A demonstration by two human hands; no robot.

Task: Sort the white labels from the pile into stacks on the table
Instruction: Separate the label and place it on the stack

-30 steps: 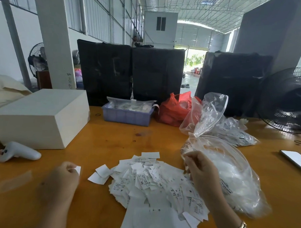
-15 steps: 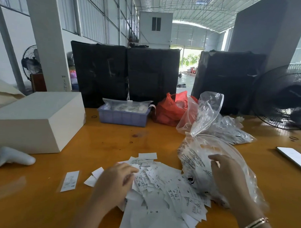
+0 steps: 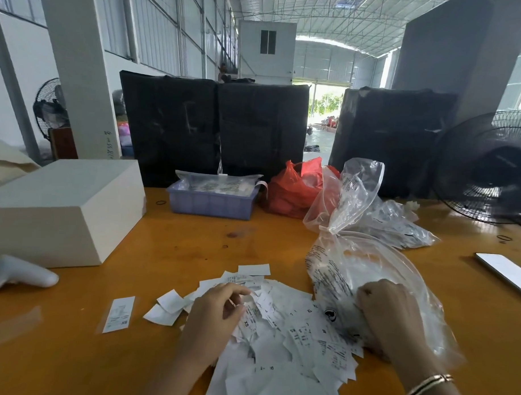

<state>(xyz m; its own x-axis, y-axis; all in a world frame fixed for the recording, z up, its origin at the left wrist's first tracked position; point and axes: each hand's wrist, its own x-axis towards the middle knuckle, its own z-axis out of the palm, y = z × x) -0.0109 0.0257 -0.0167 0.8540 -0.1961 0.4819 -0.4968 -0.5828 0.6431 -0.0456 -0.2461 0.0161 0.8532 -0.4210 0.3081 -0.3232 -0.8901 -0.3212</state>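
Observation:
A loose pile of white printed labels (image 3: 293, 331) lies on the orange table (image 3: 192, 248) in front of me. One single label (image 3: 118, 314) lies flat and apart, to the left of the pile. My left hand (image 3: 213, 317) is on the pile's left side, its thumb and forefinger pinching a label at the top. My right hand (image 3: 388, 314) sits at the pile's right edge, fingers curled into the clear plastic bag (image 3: 354, 265) that holds more labels.
A white box (image 3: 61, 208) and a white controller (image 3: 17, 274) are at the left. A blue tray (image 3: 212, 201), a red bag (image 3: 295, 189) and more clear bags (image 3: 394, 219) stand behind. A fan (image 3: 490, 170) and a phone (image 3: 504, 271) are at the right.
My left hand left one label on the table at the left and moved right onto the pile. My right hand went from the pile to the clear bag.

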